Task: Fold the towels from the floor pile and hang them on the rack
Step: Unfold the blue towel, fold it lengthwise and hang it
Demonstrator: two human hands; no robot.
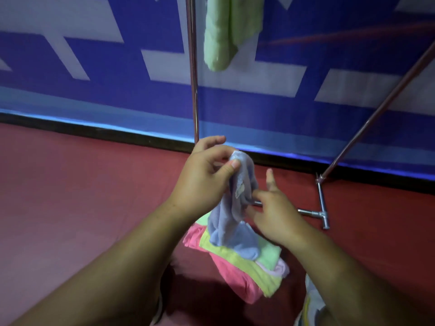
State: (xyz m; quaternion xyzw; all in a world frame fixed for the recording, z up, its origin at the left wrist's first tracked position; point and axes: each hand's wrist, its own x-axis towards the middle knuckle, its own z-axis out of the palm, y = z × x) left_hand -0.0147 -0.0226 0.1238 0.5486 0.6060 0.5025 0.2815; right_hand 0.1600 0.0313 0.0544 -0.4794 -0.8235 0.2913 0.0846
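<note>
Above the floor pile of pink, yellow and green towels point(240, 262), a limp pale-blue cloth towel point(231, 222) is held up; its top corner is pinched by the left hand point(204, 177), while its middle is touched by the loosely spread right hand point(275, 212); light, soft and floppy, it is best taken by two corners; a folded green towel point(226, 31) is already hung on the metal rack point(194, 90).

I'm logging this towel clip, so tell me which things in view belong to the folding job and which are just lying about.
Part of the job:
- blue towel, pinched by the left hand, right hand touching it
- floor pile of towels
- rack
- green towel hanging on it

Just there:
- blue and white wall banner
- red floor
</note>
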